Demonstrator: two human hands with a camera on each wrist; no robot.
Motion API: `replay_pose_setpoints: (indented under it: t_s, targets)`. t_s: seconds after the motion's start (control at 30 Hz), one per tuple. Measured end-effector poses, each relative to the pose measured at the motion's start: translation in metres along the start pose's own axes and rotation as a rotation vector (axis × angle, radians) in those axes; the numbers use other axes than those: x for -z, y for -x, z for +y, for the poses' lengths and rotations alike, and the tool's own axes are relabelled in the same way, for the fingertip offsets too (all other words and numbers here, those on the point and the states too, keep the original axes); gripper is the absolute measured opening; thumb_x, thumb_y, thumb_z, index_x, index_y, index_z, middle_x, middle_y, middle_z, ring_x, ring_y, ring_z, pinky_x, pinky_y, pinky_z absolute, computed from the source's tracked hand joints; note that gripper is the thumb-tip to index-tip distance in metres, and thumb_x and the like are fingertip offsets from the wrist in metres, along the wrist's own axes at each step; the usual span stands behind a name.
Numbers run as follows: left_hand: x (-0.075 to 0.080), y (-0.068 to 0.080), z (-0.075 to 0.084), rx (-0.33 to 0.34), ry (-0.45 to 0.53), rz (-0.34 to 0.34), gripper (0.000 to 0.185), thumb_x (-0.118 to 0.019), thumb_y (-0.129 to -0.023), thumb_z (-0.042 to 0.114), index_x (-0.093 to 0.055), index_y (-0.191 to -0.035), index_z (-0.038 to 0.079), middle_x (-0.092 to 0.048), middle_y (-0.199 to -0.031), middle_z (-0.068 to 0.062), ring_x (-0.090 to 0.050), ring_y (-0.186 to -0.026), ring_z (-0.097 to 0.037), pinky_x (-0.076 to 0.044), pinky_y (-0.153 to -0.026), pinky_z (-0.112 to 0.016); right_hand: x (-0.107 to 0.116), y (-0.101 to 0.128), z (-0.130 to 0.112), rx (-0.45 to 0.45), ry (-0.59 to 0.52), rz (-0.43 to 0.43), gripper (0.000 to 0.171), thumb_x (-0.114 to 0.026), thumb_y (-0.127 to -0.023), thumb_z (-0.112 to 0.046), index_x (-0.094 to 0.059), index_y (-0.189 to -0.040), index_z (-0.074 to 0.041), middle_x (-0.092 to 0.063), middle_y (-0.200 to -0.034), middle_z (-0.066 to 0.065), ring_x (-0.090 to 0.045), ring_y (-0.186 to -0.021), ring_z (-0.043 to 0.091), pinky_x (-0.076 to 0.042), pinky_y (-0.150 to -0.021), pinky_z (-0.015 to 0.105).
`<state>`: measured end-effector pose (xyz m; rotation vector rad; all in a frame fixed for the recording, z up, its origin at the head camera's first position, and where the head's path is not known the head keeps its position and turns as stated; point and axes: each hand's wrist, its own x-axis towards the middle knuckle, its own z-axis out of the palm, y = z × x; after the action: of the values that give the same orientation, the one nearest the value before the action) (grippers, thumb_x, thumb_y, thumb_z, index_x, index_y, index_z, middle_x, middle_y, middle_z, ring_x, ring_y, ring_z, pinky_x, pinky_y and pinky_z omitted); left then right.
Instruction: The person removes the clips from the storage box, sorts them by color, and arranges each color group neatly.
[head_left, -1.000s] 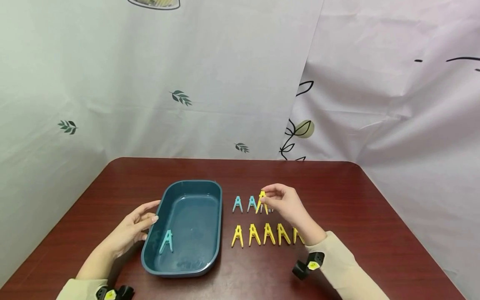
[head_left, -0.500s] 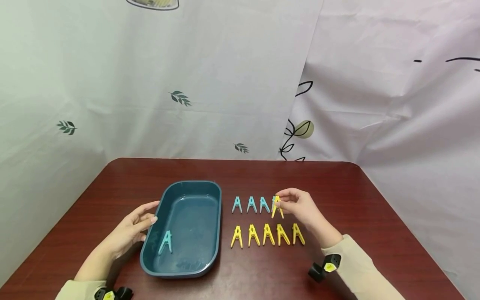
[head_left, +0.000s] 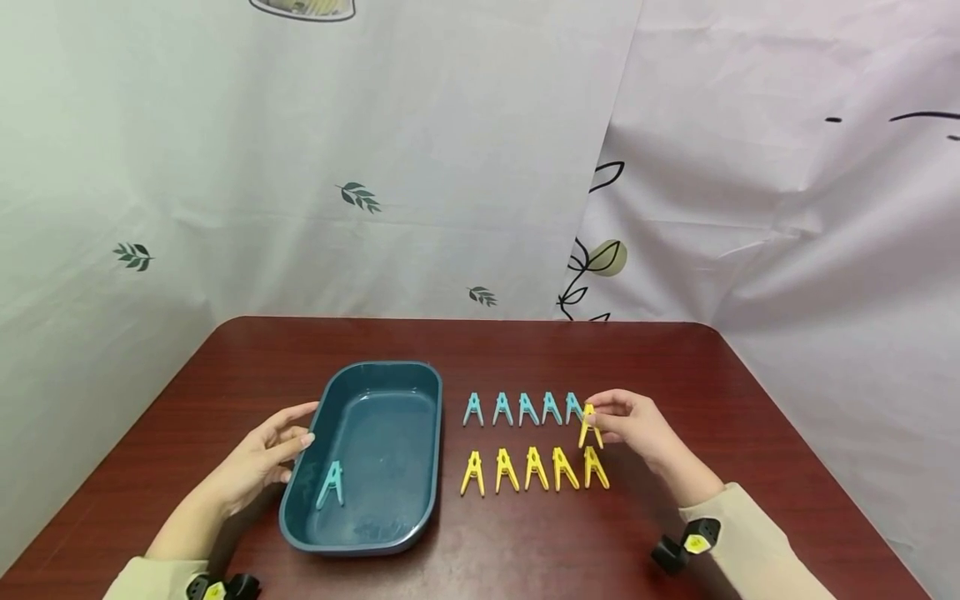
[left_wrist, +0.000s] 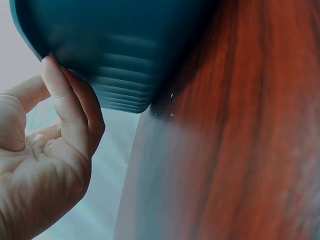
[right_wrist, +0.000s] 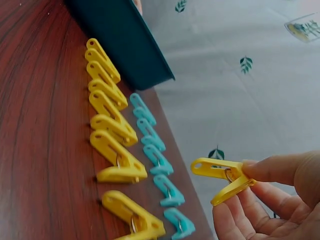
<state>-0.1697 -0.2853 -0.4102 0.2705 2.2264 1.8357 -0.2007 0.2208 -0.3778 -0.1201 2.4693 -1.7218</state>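
Note:
My right hand (head_left: pixel 633 425) pinches a yellow clothespin (head_left: pixel 591 427) between thumb and fingers, held up by the right end of the rows. In the right wrist view the same yellow clothespin (right_wrist: pixel 227 175) is gripped at one end, its other end free. My left hand (head_left: pixel 262 462) holds the left rim of a dark teal plastic tub (head_left: pixel 437 467), the thumb at the edge. One turquoise clothespin (head_left: pixel 332 485) leans inside the tub, near its left wall. Right of the tub stand a back row of turquoise clothespins (head_left: pixel 502 410) and a front row of yellow clothespins (head_left: pixel 536 469).
All of this stands on a reddish-brown wooden table (head_left: pixel 540 542). Behind it hangs a pale cloth (head_left: pixel 450 167) printed with leaves. A small black wrist camera (head_left: pixel 686 546) is strapped over the right sleeve.
My right hand has moved right along the turquoise row with the yellow clothespin, uncovering the turquoise clothespins behind it. The left hand and tub have hardly moved.

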Motion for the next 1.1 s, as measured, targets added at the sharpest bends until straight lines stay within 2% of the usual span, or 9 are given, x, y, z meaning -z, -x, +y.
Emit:
replay_pose_setpoints:
  t_s: [0.2,0.53,0.77,1.1]
  targets:
    - [0.0,0.0,0.003,0.02,-0.035,0.013,0.049,-0.049,-0.099,0.015,-0.029,-0.144,0.012,-0.062,-0.097,0.005,-0.063,-0.082,-0.011,-0.053,-0.059,-0.028,0.013,0.004,0.008,-0.033,0.017,-0.032,0.04,-0.068,-0.086,-0.01,-0.055,-0.116,0.013,-0.067,-0.088,0.003,-0.064,-0.077,0.015,-0.056,-0.067,0.029]
    - [0.0,0.0,0.005,0.013,-0.045,0.018,0.049,-0.05,-0.099,0.015,-0.03,-0.144,0.011,-0.061,-0.097,0.005,-0.063,-0.081,-0.011,-0.053,-0.059,-0.028,0.03,0.011,0.023,-0.099,0.034,-0.056,0.04,-0.065,-0.087,-0.009,-0.054,-0.117,0.014,-0.066,-0.088,0.002,-0.064,-0.077,0.015,-0.056,-0.067,0.032]
    - [0.0,0.0,0.005,0.025,-0.042,0.021,0.049,-0.051,-0.098,0.016,-0.031,-0.143,0.011,-0.062,-0.096,0.005,-0.062,-0.08,-0.01,-0.053,-0.058,-0.027,0.035,0.014,0.033,-0.143,0.074,-0.076,0.039,-0.065,-0.088,-0.01,-0.054,-0.117,0.015,-0.067,-0.089,0.005,-0.063,-0.073,0.015,-0.057,-0.066,0.034]
    - [0.0,0.0,0.005,0.038,-0.044,0.025,0.049,-0.052,-0.098,0.018,-0.031,-0.142,0.012,-0.062,-0.096,0.005,-0.063,-0.08,-0.011,-0.053,-0.059,-0.028,0.037,0.016,0.042,-0.152,0.081,-0.168,0.038,-0.062,-0.088,-0.01,-0.055,-0.114,0.016,-0.067,-0.085,0.002,-0.063,-0.073,0.012,-0.056,-0.063,0.032]
